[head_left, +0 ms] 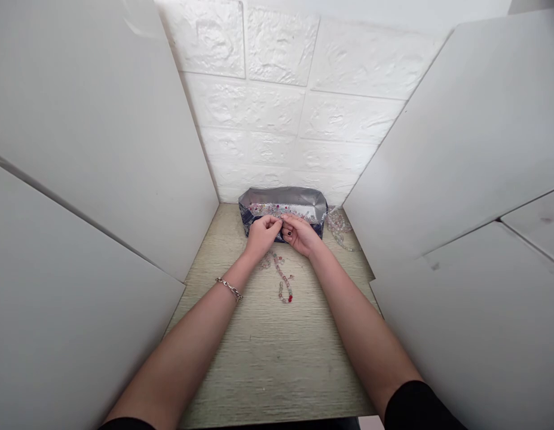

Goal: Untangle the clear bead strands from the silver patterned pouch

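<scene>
White panels (pixel 79 119) hem in a pale, grained tabletop (pixel 277 358) on the left and right. Near its far edge sits an opened dark bag (pixel 277 196), silver inside, holding a loose clear, pink and red bead pile (pixel 263 209). Before it the left hand (pixel 262 236) and right hand (pixel 302 234) meet, blocking its near side, fingertips pinched closed; on what, I cannot tell. A clear-and-pink tangle (pixel 339 224) lies right of the bag. Nearer than the hands lies a bead strand (pixel 284 276), clear and pink, red at its near end, its far end hard to make out.
</scene>
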A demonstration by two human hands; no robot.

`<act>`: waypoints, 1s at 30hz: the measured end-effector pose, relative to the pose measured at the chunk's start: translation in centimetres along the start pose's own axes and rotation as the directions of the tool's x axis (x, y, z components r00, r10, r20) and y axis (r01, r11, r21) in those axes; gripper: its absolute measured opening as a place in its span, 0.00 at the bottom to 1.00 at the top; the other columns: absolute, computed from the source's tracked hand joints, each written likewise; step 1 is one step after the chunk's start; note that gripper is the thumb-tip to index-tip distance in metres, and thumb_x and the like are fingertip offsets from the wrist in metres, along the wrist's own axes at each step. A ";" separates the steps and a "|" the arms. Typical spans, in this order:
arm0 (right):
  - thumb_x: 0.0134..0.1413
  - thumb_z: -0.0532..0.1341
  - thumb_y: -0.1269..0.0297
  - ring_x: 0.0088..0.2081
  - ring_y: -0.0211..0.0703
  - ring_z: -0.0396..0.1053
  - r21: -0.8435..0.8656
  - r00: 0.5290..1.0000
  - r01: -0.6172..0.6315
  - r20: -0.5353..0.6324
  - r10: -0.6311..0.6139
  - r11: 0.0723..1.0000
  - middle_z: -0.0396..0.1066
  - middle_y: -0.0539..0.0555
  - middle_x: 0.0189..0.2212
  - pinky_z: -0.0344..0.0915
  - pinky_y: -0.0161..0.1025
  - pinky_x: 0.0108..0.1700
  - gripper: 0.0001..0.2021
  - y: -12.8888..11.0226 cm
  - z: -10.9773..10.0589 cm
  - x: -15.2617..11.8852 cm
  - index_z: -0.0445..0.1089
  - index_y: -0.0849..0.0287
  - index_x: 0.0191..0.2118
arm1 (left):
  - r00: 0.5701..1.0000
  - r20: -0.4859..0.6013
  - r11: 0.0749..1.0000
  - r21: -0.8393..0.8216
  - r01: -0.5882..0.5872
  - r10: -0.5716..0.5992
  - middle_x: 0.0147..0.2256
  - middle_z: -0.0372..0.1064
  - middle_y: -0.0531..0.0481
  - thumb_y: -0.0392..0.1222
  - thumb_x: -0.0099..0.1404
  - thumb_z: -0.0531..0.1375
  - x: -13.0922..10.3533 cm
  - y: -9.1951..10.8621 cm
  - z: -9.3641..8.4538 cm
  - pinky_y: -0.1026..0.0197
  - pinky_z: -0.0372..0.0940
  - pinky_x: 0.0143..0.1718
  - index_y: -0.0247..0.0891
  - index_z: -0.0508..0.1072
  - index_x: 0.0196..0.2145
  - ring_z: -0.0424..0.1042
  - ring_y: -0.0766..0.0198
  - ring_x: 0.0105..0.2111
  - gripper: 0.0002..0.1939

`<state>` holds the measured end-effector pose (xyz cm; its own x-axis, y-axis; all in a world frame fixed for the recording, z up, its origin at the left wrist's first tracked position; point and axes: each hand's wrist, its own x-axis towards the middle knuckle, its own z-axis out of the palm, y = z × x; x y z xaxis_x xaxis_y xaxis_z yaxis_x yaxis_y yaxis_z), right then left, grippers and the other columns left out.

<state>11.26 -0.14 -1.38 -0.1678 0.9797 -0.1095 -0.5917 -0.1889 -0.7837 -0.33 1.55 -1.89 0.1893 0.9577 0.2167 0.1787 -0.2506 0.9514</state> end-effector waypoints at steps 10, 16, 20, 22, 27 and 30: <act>0.40 0.61 0.67 0.14 0.27 0.49 0.008 1.000 -0.004 -0.013 0.004 1.000 0.50 0.42 0.13 0.46 0.26 0.14 0.07 -0.1 0.0 0.0 0.62 0.60 0.27 | 1.000 -0.005 1.000 -0.007 0.010 -0.010 0.21 0.66 0.53 0.46 0.51 0.54 0.0 -0.2 0.0 0.67 0.56 0.25 0.34 0.69 0.24 0.60 0.71 0.22 0.12; 0.41 0.61 0.67 0.14 0.27 0.49 0.020 1.000 -0.004 -0.011 0.004 1.000 0.50 0.42 0.13 0.46 0.26 0.14 0.07 -0.1 -0.1 0.0 0.62 0.60 0.28 | 1.000 -0.003 1.000 -0.005 0.008 -0.008 0.21 0.65 0.53 0.46 0.51 0.54 0.0 -0.1 0.0 0.67 0.56 0.25 0.34 0.69 0.24 0.60 0.71 0.21 0.12; 0.41 0.61 0.67 0.14 0.27 0.49 0.028 1.000 -0.004 -0.009 0.004 1.000 0.50 0.42 0.13 0.46 0.26 0.14 0.06 -0.1 0.0 0.0 0.62 0.61 0.28 | 1.000 0.002 1.000 0.001 0.007 -0.007 0.21 0.65 0.53 0.46 0.51 0.54 -0.1 -0.1 0.0 0.67 0.56 0.26 0.34 0.69 0.24 0.60 0.71 0.21 0.12; 0.41 0.61 0.67 0.14 0.27 0.49 0.026 1.000 -0.005 -0.010 0.005 1.000 0.50 0.42 0.12 0.46 0.26 0.14 0.06 -0.1 0.0 0.0 0.62 0.60 0.28 | 1.000 0.002 1.000 0.002 0.003 -0.003 0.21 0.65 0.53 0.46 0.51 0.54 0.0 -0.1 0.0 0.67 0.56 0.26 0.34 0.69 0.24 0.61 0.71 0.22 0.12; 0.41 0.61 0.67 0.14 0.27 0.49 0.011 1.000 -0.001 -0.011 0.001 1.000 0.50 0.42 0.13 0.46 0.26 0.14 0.07 -0.1 0.0 0.0 0.62 0.60 0.28 | 1.000 -0.004 1.000 -0.001 0.001 -0.001 0.22 0.66 0.52 0.46 0.51 0.54 0.1 -0.2 0.0 0.66 0.57 0.26 0.34 0.69 0.24 0.61 0.71 0.22 0.12; 0.41 0.61 0.67 0.14 0.27 0.49 0.012 1.000 -0.003 -0.005 0.003 1.000 0.50 0.42 0.12 0.46 0.26 0.14 0.07 0.0 -0.1 0.1 0.62 0.60 0.28 | 1.000 -0.006 1.000 -0.008 0.009 -0.009 0.22 0.66 0.52 0.46 0.51 0.54 0.1 -0.1 0.0 0.66 0.57 0.27 0.34 0.69 0.24 0.61 0.71 0.22 0.12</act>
<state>11.34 -0.03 -1.42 -0.1657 0.9794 -0.1151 -0.6005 -0.1928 -0.7760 -0.32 1.63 -2.02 0.1815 0.9609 0.2091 0.1728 -0.2405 0.9551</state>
